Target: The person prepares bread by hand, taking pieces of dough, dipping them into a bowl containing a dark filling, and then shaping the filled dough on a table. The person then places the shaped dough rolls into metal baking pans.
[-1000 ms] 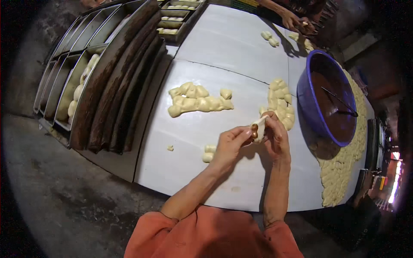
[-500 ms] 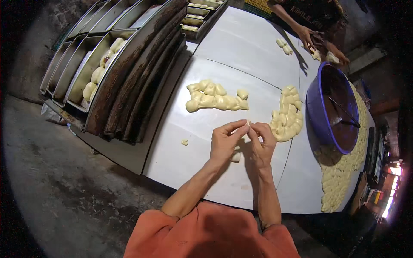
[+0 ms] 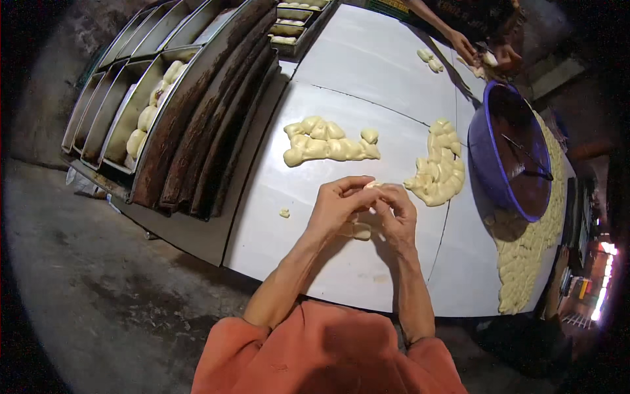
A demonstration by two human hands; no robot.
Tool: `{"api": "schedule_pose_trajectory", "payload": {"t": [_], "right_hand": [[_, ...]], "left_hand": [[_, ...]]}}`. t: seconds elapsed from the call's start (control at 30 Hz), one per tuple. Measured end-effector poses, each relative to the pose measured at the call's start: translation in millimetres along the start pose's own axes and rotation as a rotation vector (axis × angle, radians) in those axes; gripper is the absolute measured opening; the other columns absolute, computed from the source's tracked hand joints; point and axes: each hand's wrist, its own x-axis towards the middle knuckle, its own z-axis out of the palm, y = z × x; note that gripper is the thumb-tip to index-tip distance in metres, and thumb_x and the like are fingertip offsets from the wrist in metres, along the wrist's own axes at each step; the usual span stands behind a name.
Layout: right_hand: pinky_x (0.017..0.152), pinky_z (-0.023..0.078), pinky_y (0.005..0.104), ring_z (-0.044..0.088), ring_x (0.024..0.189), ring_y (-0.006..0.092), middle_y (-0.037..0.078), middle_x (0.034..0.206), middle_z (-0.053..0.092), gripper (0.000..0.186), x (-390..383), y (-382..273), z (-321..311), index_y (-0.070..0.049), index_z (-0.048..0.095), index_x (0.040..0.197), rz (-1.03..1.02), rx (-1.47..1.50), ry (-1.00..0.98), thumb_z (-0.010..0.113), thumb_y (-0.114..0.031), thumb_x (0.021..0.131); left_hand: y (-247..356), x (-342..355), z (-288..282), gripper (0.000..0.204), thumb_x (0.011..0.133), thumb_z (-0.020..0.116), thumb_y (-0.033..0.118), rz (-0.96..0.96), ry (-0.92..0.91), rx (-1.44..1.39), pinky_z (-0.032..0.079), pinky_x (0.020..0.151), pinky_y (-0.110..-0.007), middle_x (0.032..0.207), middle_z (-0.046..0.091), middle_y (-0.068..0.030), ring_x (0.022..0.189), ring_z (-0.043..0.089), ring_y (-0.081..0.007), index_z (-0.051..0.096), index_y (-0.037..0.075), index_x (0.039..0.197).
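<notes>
Dough piece (image 3: 372,186), small and pale, sits pinched between the fingertips of the left hand (image 3: 338,207) and the right hand (image 3: 394,213), held just above the counter (image 3: 367,72) near its front edge. Both hands are closed on it, thumbs and forefingers meeting over the lump. Directly under the hands lies another dough lump (image 3: 357,230), partly hidden.

Risks, as I judge them: the piece is soft, so too hard a pinch could tear or thin it unevenly, and it may stick to the fingers instead of coming away clean. If it slips, it would land on the lump beneath and fuse with it.

To the far left of the hands lies a row of shaped dough pieces (image 3: 325,144); to the right, a heap of cut dough (image 3: 438,172). A blue basin (image 3: 482,141) with dark filling stands further right, just beside a long spread of dough pieces (image 3: 525,256). Left of the counter, long metal baking trays (image 3: 197,125) lie side by side, some holding dough. Another person's hands (image 3: 482,52) work at the far end. The counter is pale, smooth sheet metal; the floor (image 3: 98,289) is rough grey concrete, the room dim.
</notes>
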Motion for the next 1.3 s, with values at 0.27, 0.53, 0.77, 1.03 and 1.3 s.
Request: {"api": "schedule_pose_trajectory", "payload": {"t": [0.27, 0.53, 0.77, 1.03, 1.3], "right_hand": [[0.092, 0.052, 0.0346, 0.058, 0.107, 0.0182, 0.012, 0.123, 0.060, 0.019, -7, 12, 38, -0.001, 0.063, 0.116, 0.027, 0.173, 0.412, 0.061, -0.011, 0.100], [0.069, 0.049, 0.0294, 0.058, 0.076, 0.0144, 0.007, 0.090, 0.064, 0.024, 3, 23, 10, 0.001, 0.063, 0.091, 0.038, -0.137, 0.319, 0.069, -0.021, 0.097], [0.068, 0.055, 0.0288, 0.061, 0.091, 0.0136, 0.010, 0.110, 0.064, 0.019, -21, -22, 1, 0.004, 0.068, 0.102, 0.003, -0.192, 0.051, 0.068, -0.013, 0.093], [0.077, 0.056, 0.0306, 0.067, 0.083, 0.0177, 0.014, 0.103, 0.070, 0.021, -18, 5, -13, 0.005, 0.069, 0.108, 0.222, -0.258, -0.019, 0.062, -0.010, 0.096], [0.090, 0.050, 0.0418, 0.064, 0.101, 0.0332, 0.017, 0.112, 0.067, 0.033, -17, -15, -11, 0.001, 0.064, 0.120, 0.060, -0.572, -0.272, 0.064, -0.017, 0.092]], "left_hand": [[-29, 4, -1, 0.021, 0.097, 0.068, 0.011, 0.121, -0.014, -0.034, 0.055, 0.073, -0.024, 0.097, 0.074, -0.0058, 0.083, 0.066, -0.0083, 0.073, -0.002, 0.112], [-26, -5, 8, 0.020, 0.092, 0.072, 0.012, -0.009, 0.009, 0.026, 0.051, 0.059, -0.020, 0.089, 0.074, -0.0065, 0.074, 0.065, -0.0065, 0.074, -0.002, 0.106], [-28, -12, -5, 0.031, 0.094, 0.070, 0.011, -0.026, 0.010, 0.109, 0.054, 0.063, -0.025, 0.092, 0.072, -0.0120, 0.075, 0.067, -0.0124, 0.066, -0.007, 0.119], [-14, -22, -28, 0.054, 0.095, 0.069, 0.027, 0.310, 0.041, 0.855, 0.054, 0.085, -0.037, 0.112, 0.072, -0.0188, 0.095, 0.070, -0.0278, 0.055, 0.005, 0.142], [-13, -30, -37, 0.045, 0.082, 0.073, 0.015, 0.451, -0.189, 1.254, 0.052, 0.093, -0.043, 0.118, 0.063, -0.0166, 0.108, 0.063, -0.0355, 0.063, 0.003, 0.124]]}}
